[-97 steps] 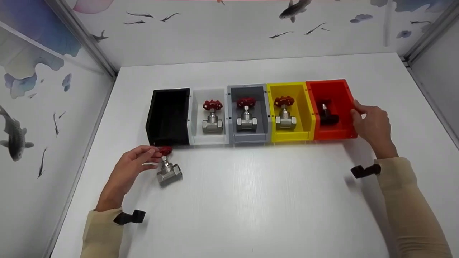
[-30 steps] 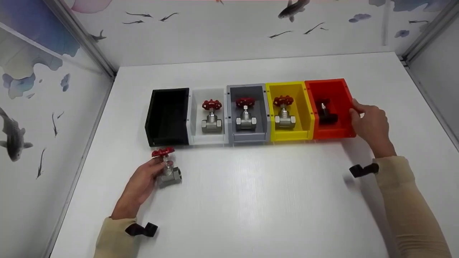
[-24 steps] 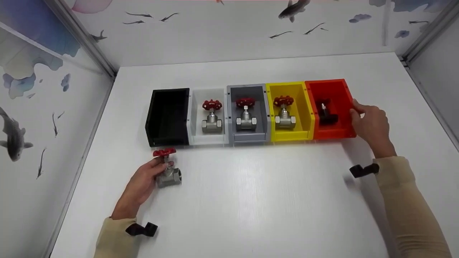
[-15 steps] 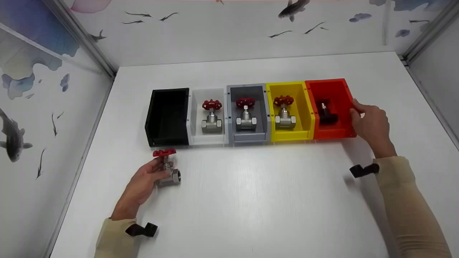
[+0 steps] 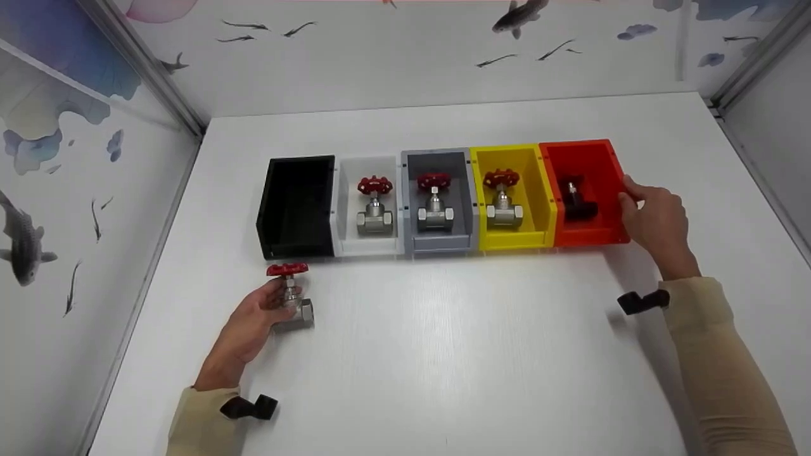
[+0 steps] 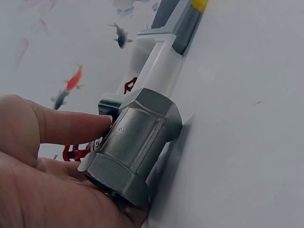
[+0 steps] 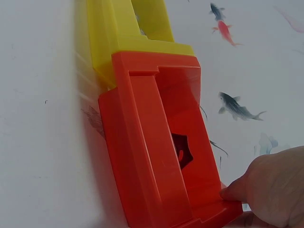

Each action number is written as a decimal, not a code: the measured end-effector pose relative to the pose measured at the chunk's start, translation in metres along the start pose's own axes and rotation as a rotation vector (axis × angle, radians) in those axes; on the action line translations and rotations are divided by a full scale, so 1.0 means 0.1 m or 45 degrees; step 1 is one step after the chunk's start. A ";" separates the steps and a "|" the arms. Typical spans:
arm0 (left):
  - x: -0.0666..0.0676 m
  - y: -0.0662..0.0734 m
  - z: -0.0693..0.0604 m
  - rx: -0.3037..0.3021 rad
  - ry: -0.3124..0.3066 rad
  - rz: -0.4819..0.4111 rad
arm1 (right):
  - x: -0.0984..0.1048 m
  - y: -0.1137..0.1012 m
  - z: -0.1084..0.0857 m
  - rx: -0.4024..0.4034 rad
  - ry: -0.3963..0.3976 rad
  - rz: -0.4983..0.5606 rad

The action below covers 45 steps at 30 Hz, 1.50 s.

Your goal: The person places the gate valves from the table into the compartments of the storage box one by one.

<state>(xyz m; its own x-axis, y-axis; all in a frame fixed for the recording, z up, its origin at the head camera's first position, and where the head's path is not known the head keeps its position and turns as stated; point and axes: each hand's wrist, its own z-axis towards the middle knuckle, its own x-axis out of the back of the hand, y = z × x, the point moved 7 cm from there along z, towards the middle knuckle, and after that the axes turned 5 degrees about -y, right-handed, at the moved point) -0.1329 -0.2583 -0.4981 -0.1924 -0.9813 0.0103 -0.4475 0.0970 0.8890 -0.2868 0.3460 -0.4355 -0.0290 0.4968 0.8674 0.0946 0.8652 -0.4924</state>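
My left hand [image 5: 253, 320] grips a metal gate valve [image 5: 305, 311] with a red handwheel [image 5: 287, 270], just in front of the black bin [image 5: 295, 249]. The thumb lies across the valve body [image 6: 135, 137] in the left wrist view, and the other fingers are partly hidden behind it. Whether the valve touches the table is hard to tell. Far to the right, my right hand [image 5: 659, 225] pinches the outer side wall of the red bin [image 5: 595, 237]. In the right wrist view the thumb presses inside the wall of this bin [image 7: 152, 152].
Joined in a row between the black and red bins are white [image 5: 367, 248], grey [image 5: 443, 243] and yellow bins [image 5: 516, 240], each holding a red-wheeled valve. A dark T-shaped fitting [image 5: 580, 208] with a silver stem lies in the red bin. Walls stand behind and at the sides.
My left hand has moved from the handwheel down to the stem and body. The valve, tilted before, now stands straighter and has shifted slightly left. My right hand has stayed on the red bin.
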 end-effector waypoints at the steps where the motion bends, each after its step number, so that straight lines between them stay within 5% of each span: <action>1: 0.01 0.00 -0.01 0.005 0.010 0.004 | 0.00 0.00 0.00 0.000 -0.001 0.003; 23: 0.04 0.04 -0.11 -0.051 -0.008 -0.037 | 0.01 -0.01 -0.02 0.067 0.038 0.018; 45: 0.06 0.26 -0.06 -0.262 -0.004 -0.108 | 0.00 -0.01 -0.01 0.061 0.037 0.010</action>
<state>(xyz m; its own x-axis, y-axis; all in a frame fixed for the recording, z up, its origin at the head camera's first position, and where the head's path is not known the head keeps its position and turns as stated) -0.1401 -0.2628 -0.4721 -0.1647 -0.9839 -0.0698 -0.2749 -0.0222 0.9612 -0.2860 0.3453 -0.4355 0.0008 0.5021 0.8648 0.0469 0.8638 -0.5016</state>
